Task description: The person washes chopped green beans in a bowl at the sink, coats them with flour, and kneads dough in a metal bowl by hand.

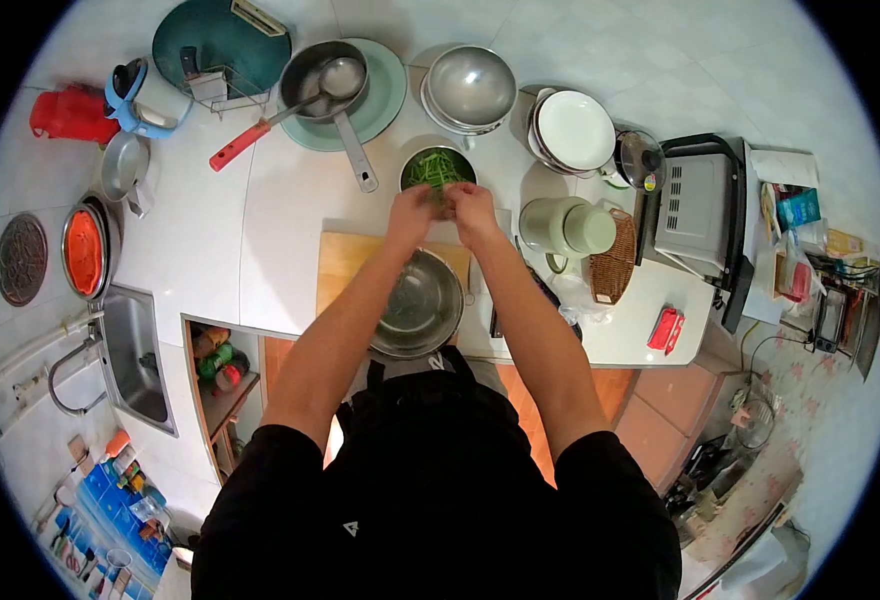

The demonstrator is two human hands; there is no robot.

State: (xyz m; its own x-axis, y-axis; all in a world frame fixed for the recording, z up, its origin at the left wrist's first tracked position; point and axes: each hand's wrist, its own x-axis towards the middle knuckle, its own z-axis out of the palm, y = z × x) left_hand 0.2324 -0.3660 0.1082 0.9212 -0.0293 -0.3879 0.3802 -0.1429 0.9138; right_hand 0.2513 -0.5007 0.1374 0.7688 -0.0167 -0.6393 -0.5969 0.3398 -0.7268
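A white countertop (195, 250) runs across the kitchen, with a person in a black short-sleeved top leaning over it, both forearms stretched forward. At its right end stands a grey toaster oven (695, 215); at the left, a stainless steel sink (135, 335) is set in. A wooden cutting board (342, 265) lies near the front edge, partly under the left forearm. Toward the wall, a pale green plate (388, 95) bears a metal saucepan (302, 75). Between the forearms, overlapping the board, sits a wide steel basin (425, 310). To the right of the saucepan stand stacked metal bowls (472, 88), then a stack of white plates (575, 132). A pale green flask (550, 225) is nearer, just beside a brown wicker basket (612, 260).

Beyond the basin is a small bowl (471, 168), and both hands meet at its near rim. The left hand (415, 212) and the right hand (472, 212) have their fingers bent and drawn close together; whether either pinches anything cannot be told, since the fingertips are blurred and partly hidden. A red-handled ladle (340, 78) rests across the saucepan. A red packet (666, 329) lies at the counter's right front. Thin green stalks (434, 168) are heaped in the small bowl, right at the fingertips.
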